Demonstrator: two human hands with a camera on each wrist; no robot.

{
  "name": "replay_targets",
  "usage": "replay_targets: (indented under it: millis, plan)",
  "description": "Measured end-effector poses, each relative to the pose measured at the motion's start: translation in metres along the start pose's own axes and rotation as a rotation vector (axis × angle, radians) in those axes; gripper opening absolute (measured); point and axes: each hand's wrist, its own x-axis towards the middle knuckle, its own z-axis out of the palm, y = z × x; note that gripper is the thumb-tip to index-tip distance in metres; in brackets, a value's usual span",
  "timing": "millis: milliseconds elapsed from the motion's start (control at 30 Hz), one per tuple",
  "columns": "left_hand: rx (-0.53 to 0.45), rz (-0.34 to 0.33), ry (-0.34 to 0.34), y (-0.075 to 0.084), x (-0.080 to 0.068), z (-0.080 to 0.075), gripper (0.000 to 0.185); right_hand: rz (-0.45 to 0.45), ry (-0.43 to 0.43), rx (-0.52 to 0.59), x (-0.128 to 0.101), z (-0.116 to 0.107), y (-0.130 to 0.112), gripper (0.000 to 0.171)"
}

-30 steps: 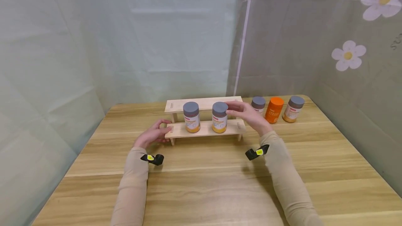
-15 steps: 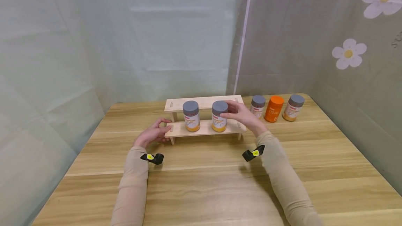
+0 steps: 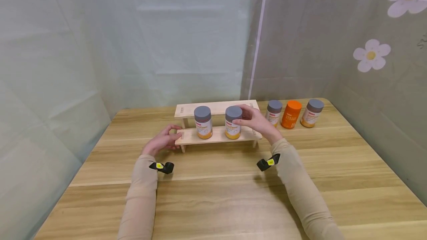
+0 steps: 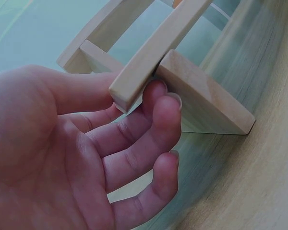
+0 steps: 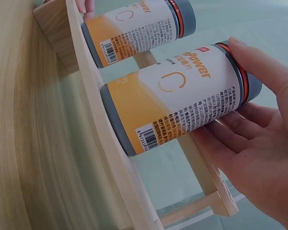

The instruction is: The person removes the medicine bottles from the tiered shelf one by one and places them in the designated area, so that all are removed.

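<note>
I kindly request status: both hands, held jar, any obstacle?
Left hand holds end of lower shelf. Right hand grips right jar on it, upright. Nothing visibly in the way.

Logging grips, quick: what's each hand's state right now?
Left hand: holding the lower shelf at its left end.
Right hand: holding the right jar on that shelf.

Creased pale cloth (image 3: pixel 186 40) hangs behind the wood-grain worktop (image 3: pixel 213 203) and along its left; grey cloth (image 3: pixel 300 40) with white flowers (image 3: pixel 371 55) lines its right side. A soft sheen of light lies on its near part.

The right grip (image 3: pixel 257 122) has shifted inward, its thumb now across its jar's front (image 3: pixel 232 130).
</note>
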Motion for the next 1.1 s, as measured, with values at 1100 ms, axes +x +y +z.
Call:
replay_targets:
  millis: [1100]
  plan:
    - [-0.039, -0.001, 0.003, 0.001, 0.000, 0.002, 0.049, 0.097, 0.233, 0.000, -0.034, -0.072, -0.008, 0.059]
